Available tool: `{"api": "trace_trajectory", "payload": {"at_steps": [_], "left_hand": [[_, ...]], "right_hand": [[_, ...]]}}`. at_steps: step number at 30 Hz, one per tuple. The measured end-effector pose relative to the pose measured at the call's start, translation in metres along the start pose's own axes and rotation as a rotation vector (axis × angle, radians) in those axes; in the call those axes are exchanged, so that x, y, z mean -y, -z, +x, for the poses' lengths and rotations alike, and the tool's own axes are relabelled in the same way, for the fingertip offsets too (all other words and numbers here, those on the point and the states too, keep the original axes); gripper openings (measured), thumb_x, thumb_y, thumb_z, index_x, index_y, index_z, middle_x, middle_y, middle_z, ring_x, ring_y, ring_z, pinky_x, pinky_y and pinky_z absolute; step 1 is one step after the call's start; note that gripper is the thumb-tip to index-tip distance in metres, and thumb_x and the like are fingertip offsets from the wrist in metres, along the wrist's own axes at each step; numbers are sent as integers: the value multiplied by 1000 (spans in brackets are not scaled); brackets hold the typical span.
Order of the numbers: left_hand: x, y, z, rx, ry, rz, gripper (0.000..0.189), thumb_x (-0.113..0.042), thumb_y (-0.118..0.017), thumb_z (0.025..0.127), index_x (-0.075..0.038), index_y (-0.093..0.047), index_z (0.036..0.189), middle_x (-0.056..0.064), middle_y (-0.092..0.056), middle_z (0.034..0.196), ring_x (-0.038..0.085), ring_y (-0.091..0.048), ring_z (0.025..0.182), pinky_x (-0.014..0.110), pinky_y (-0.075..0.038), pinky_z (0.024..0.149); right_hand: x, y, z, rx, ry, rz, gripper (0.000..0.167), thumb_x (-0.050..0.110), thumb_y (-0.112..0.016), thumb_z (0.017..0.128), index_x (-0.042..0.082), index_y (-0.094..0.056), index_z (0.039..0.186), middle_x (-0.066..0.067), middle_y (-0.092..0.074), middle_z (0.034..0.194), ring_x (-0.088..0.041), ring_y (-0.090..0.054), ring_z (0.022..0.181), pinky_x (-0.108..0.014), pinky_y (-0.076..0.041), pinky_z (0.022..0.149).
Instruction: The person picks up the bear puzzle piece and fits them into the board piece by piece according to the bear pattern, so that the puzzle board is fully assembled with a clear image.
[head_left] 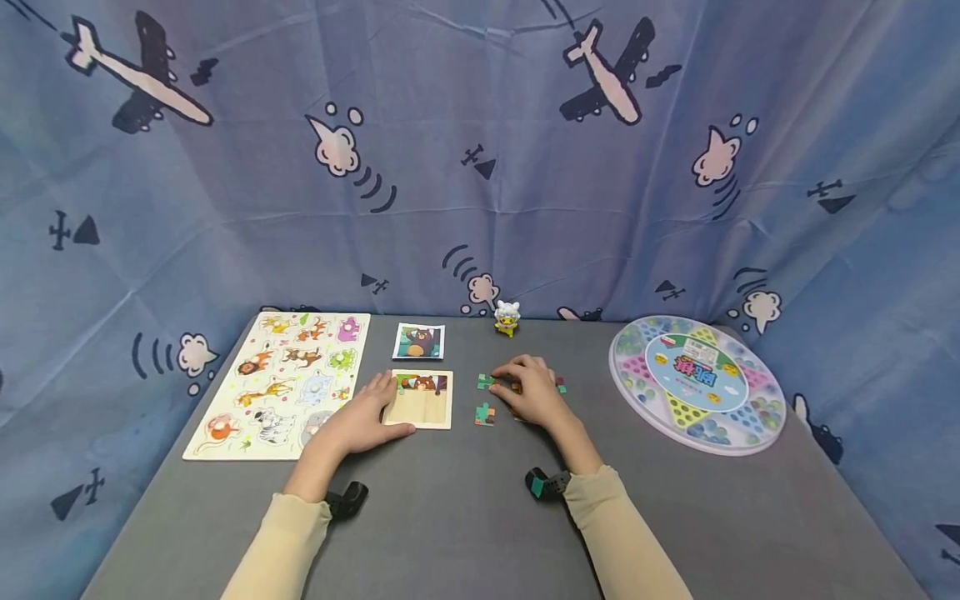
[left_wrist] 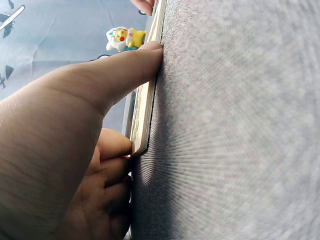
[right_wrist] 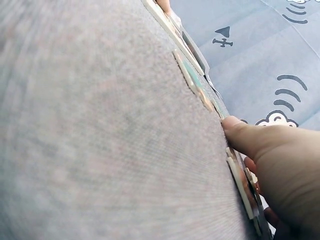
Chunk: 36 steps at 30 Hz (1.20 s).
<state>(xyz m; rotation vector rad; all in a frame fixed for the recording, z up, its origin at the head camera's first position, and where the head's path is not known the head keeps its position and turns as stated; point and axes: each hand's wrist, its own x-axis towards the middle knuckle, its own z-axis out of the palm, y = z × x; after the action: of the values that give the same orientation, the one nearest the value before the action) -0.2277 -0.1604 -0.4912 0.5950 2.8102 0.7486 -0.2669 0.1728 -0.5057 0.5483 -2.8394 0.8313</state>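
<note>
Grip of the right hand (head_left: 534, 395) is at a green puzzle piece (head_left: 484, 382) in the middle of the frame, finger and thumb by its edge, but I cannot tell if they squeeze it. Just left of that, the left hand (head_left: 362, 418) lies with loose fingers against the wooden tray (head_left: 437, 410), its thumb at the bottom edge. It should stay still, so the tray does not slide on the bench (head_left: 450, 517). Best to pinch the thin piece by its sides and lift it straight up, without bumping the other piece (head_left: 484, 415) below. Peeking at the bear card (head_left: 420, 342) above the tray may help.
</note>
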Motion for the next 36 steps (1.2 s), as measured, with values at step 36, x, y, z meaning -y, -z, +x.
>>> {"api": "trace_trajectory", "payload": {"at_steps": [36], "left_hand": [[-1, 1, -2, 5, 6, -7, 100, -48, -75, 96, 13, -30, 161, 30, -20, 172, 47, -18, 160, 58, -18, 131]], "right_hand": [[9, 5, 5, -56, -24, 103, 26, 24, -74, 102, 8, -75, 122, -6, -71, 104, -32, -59, 115, -52, -40, 92]]}}
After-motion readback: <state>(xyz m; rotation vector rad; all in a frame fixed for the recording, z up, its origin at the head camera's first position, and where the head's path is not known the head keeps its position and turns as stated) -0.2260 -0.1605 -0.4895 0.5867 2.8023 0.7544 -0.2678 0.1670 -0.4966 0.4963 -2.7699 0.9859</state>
